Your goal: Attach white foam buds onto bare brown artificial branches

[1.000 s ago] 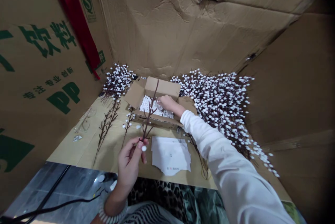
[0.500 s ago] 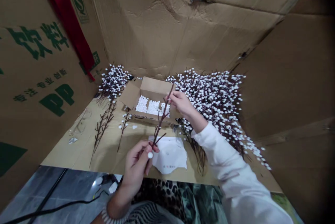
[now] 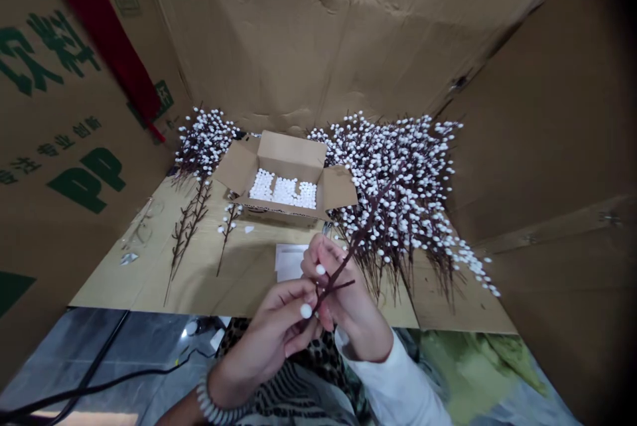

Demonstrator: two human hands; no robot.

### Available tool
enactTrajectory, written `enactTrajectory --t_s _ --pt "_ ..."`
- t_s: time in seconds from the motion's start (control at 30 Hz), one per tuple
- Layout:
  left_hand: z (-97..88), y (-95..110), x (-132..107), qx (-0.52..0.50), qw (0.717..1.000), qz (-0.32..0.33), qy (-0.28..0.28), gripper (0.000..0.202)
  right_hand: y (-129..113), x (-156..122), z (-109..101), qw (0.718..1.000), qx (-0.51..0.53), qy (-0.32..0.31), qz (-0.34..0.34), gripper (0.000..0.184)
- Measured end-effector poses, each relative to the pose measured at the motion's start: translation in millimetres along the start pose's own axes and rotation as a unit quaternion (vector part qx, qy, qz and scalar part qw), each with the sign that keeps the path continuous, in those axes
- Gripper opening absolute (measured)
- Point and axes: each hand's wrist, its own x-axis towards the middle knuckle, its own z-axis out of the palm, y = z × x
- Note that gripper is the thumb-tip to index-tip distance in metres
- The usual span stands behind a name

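A brown artificial twig (image 3: pixel 354 240) slants up to the right, its lower part pinched in my left hand (image 3: pixel 271 326). One white berry (image 3: pixel 306 310) shows at my left thumb, apparently on a side shoot of the twig. Close against the stem, my right hand (image 3: pixel 351 300) is closed with another small white berry (image 3: pixel 320 269) at its fingertips. Whether that berry touches a shoot is hard to make out. Beyond the hands stands an open cardboard box (image 3: pixel 279 215) holding many loose white berries (image 3: pixel 283 191).
Finished-looking berry branches (image 3: pixel 398 174) form a big heap at right, with a smaller bunch (image 3: pixel 206 141) at back left. Bare twigs (image 3: pixel 186 227) and a partly berried twig (image 3: pixel 227 233) lie left of the box. White paper (image 3: pixel 288 260) lies under the hands. Cardboard walls (image 3: pixel 318 48) enclose the table.
My right hand has come down from the box to the twig's lower part, now with a white berry at its fingertips. The twig has tilted to the right, and the view has shifted slightly.
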Motion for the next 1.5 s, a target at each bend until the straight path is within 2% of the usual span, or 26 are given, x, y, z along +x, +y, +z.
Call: enactTrajectory --t_s 0.17,0.33,0.53,0.7,1.07,1.5 --pt "7.5 -2 -1 -0.002 0.999 -0.042 -0.011 0.024 2 -6 0 0.999 0.002 -0.001 -0.044 0.047" --pt "15.6 2 -3 -0.019 0.997 -0.068 -0.014 0.021 3 -10 -3 0.998 0.055 -0.014 -0.024 0.043" --pt "21.1 3 -4 -0.008 0.996 -0.083 0.022 0.019 5 -15 -6 0.996 0.073 -0.008 -0.059 0.034" --pt "26.4 1 -4 0.013 0.996 -0.078 0.045 0.021 6 -15 -9 0.993 0.092 -0.041 -0.068 0.030" --pt "30.2 2 -5 0.056 0.994 -0.069 0.070 0.024 6 -15 -11 0.990 0.108 -0.059 -0.072 0.029" --pt "32.8 -3 -5 0.050 0.997 -0.039 0.052 0.026 8 -18 -9 0.987 0.115 -0.066 -0.097 0.033"
